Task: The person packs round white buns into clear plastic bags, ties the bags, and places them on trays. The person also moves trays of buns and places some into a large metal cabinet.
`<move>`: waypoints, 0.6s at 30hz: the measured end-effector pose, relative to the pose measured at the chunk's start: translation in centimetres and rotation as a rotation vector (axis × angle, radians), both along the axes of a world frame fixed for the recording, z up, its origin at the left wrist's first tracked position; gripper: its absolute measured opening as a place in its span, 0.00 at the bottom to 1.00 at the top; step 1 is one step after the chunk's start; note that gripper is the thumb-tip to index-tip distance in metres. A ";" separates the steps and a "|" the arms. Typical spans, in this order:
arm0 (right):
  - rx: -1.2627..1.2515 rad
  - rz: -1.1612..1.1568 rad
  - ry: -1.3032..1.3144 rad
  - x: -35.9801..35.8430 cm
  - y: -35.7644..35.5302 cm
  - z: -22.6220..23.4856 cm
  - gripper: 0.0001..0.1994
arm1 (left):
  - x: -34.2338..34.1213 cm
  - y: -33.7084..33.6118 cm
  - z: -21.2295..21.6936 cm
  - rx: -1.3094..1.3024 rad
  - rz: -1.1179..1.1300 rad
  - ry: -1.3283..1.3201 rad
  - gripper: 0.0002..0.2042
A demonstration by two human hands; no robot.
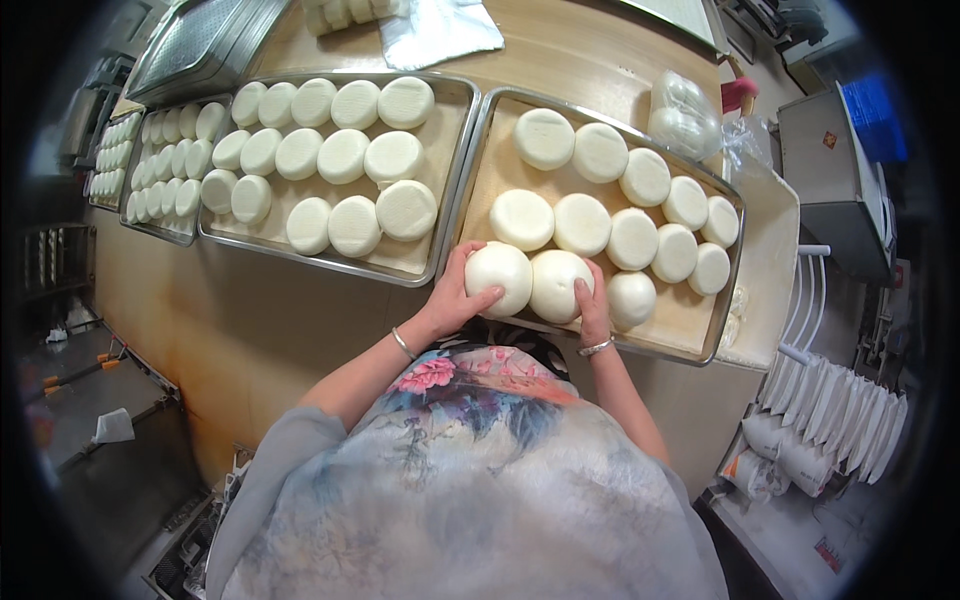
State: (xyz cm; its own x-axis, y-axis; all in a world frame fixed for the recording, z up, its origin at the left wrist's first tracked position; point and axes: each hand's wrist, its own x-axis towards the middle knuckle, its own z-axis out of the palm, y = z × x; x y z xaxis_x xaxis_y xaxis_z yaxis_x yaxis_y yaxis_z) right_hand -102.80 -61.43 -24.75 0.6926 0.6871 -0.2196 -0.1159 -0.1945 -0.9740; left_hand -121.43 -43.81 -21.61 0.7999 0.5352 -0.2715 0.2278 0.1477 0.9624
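Note:
Two white round steamed buns are pressed side by side over the front edge of the right metal tray (pixel 690 312). My left hand (pixel 458 296) is closed round the left bun (pixel 502 274), with its thumb across the front. Round the outer side of the right bun (pixel 556 287) my right hand (pixel 596 308) is closed, thumb on its surface. A single smooth bun (pixel 632 298) sits just right of that hand. Behind it, two rows of buns (pixel 582 224) lie with flat, wrinkled faces up on the tray's tan liner.
Left of this tray stands another tray (pixel 330 258) of buns, with smaller-looking trays (pixel 160 228) beyond. Stacked empty trays (pixel 200 45), a white plastic bag (pixel 440 35) and bagged buns (pixel 685 115) are along the back. White bags (pixel 835 420) hang at the right.

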 end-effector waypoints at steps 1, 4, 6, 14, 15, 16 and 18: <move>-0.005 0.025 -0.019 0.1 -0.2 -0.1 0.24 | -0.1 0.0 -0.1 0.028 -0.015 0.024 0.39; -0.017 0.047 -0.033 0.6 -0.6 -0.5 0.24 | -0.1 0.2 -0.1 0.085 -0.050 0.062 0.38; -0.004 0.059 0.079 1.0 -0.6 -0.8 0.25 | -0.2 0.4 0.1 0.228 -0.082 0.047 0.37; -0.171 0.300 -0.063 2.7 -0.8 -1.1 0.28 | -0.3 1.3 1.2 0.206 -0.118 0.069 0.39; -0.201 0.346 -0.101 3.3 -0.8 -0.4 0.28 | -0.3 1.5 1.5 0.233 -0.135 0.098 0.39; -0.231 0.391 -0.140 3.7 -0.6 0.5 0.29 | -0.5 1.8 1.8 0.250 -0.162 0.089 0.39; -0.399 0.448 -0.154 4.4 -0.1 2.9 0.27 | -1.1 2.9 2.6 0.149 -0.185 0.118 0.38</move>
